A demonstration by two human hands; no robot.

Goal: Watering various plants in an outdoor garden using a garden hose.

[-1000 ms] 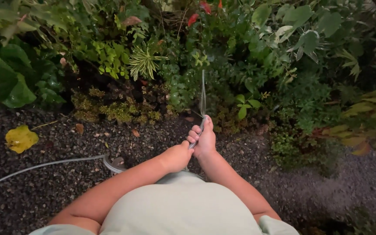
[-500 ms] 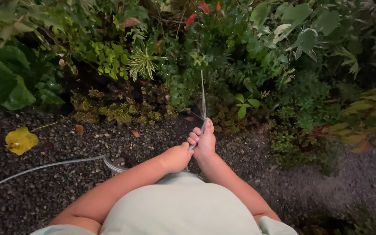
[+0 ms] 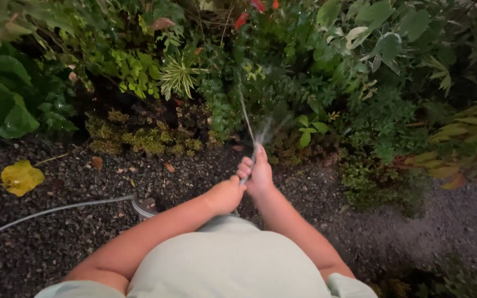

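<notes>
A thin, pale grey hose (image 3: 56,208) runs in from the left edge across the dark gravel ground (image 3: 84,243), curls into a small loop just left of the person's left forearm, and passes out of sight behind that arm. Its end comes up again between the two hands, where only a short grey stretch shows at the knuckles. The right hand (image 3: 256,175) is foremost, its fingers (image 3: 245,167) clenched around the hose tip, thumb lying along the top. The left hand (image 3: 225,194) sits just behind it, touching it, closed in a fist on the hose.

From the tip a narrow water jet (image 3: 245,118) shoots up and away into the green plants (image 3: 282,72), with a pale mist spreading beside it near the hand. The jet is fine and partly lost against the leaves, so where it lands cannot be made out.

A yellow fallen leaf (image 3: 21,176) lies on the gravel well to the left, apart from the hose. A few small brown leaves lie scattered near the low moss-like clumps at the bed's edge.

The person's light green shirt (image 3: 227,265) fills the lower middle and hides the ground beneath; both upper arms are cut off at the bottom edge. The far right is dim and blurred, and the planting at the top runs out of the frame.
</notes>
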